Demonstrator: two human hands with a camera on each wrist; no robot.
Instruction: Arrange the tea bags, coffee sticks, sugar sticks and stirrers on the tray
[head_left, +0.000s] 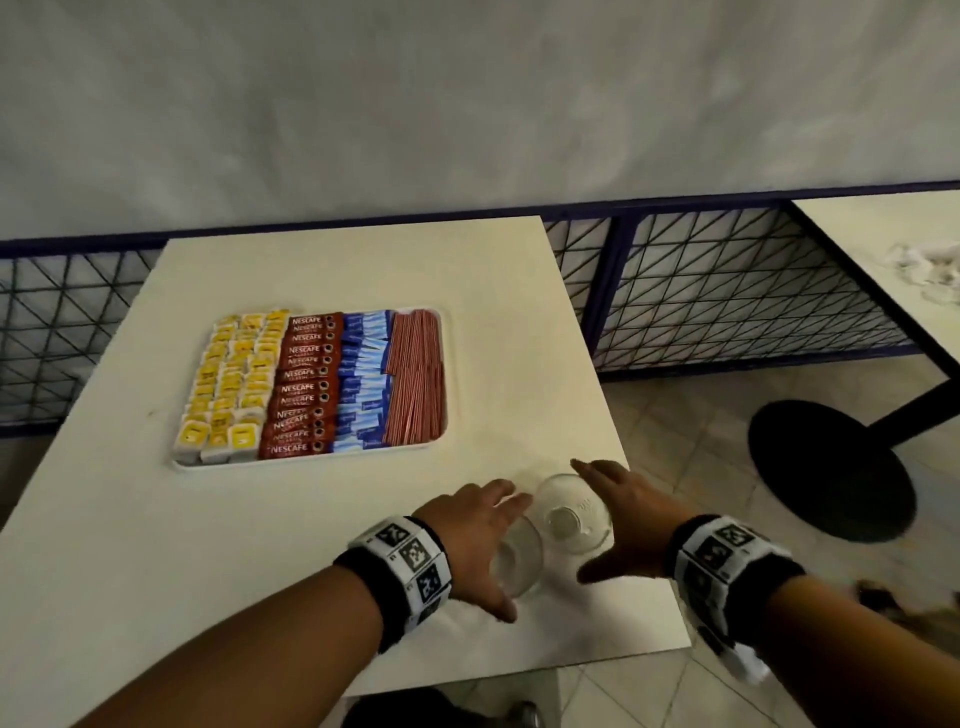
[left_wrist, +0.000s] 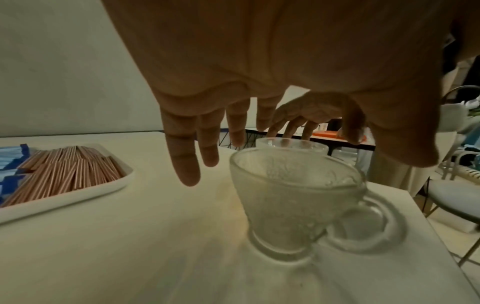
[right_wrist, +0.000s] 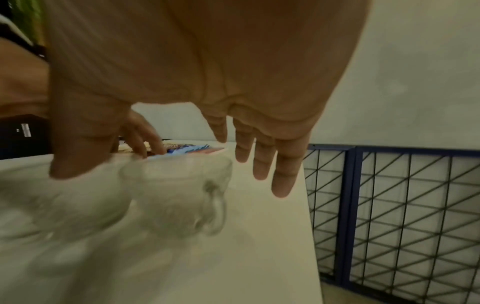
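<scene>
A white tray (head_left: 311, 464) lies at the table's middle left. It holds yellow tea bags (head_left: 228, 384), red-brown coffee sticks (head_left: 304, 387), blue sugar sticks (head_left: 363, 379) and red-striped stirrers (head_left: 415, 379) in neat columns. Two empty glass cups stand near the front right corner. My left hand (head_left: 475, 535) hovers with straight, spread fingers over the nearer cup (left_wrist: 291, 197) and holds nothing. My right hand (head_left: 628, 519) is spread beside and above the farther cup (head_left: 571, 514), also empty. In the right wrist view that cup (right_wrist: 179, 195) looks blurred.
The table's right edge (head_left: 649, 519) runs close to the cups. Beyond it are a blue mesh railing (head_left: 727, 291), a black round table base (head_left: 831, 467) and a second table (head_left: 909, 249). A chair (left_wrist: 457, 197) stands to the right.
</scene>
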